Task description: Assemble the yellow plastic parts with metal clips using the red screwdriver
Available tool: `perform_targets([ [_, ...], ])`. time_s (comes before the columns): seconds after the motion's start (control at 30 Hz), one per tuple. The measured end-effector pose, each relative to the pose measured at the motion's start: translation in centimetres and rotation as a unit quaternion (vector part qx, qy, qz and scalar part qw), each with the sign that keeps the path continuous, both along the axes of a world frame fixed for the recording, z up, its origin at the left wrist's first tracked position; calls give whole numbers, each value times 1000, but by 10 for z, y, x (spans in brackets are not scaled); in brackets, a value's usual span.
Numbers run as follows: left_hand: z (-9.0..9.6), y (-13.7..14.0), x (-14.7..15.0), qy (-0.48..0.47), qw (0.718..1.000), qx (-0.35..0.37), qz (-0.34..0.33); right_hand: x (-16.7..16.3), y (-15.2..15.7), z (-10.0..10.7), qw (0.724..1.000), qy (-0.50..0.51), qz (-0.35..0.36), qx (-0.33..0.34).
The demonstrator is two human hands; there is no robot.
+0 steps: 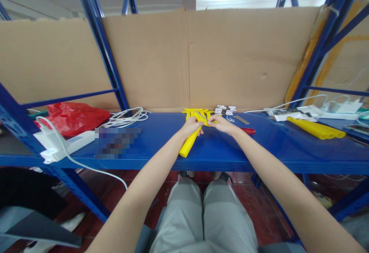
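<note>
Yellow handle [189, 142], mid blue shelf [259, 145], clamped in left hand [191, 125], tail toward 7 o'clock; right hand [221, 122] pinched at its head, contents unclear; best kept steady, like pieces [198, 112] at 12 o'clock.

Two bare hands meet at the middle of the frame: the left hand [191, 125] and the right hand [221, 123]. One yellow handle [188, 142] sits in the left hand. Just behind the hands lies one cluster of yellow handles [197, 112]; their number cannot be told. At the right lies one bundle of yellow tubes [315, 128], about three. One red bag [72, 116] shows at the left, one coil of white cable [127, 117] beside it, one white power strip [62, 145] below. One stack of small white pieces [225, 109] and one red-handled tool [248, 131] sit near the centre.
</note>
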State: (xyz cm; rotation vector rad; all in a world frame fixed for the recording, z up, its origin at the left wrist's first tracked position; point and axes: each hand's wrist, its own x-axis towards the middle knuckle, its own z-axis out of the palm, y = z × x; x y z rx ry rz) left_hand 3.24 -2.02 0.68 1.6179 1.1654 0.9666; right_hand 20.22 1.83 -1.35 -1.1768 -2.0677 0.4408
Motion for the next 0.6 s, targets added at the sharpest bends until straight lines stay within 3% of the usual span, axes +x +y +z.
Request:
perform_targets([
  [0.6, 1, -1, 0, -10, 1000, 3, -7, -6, -11, 5, 1000, -13, -20, -12],
])
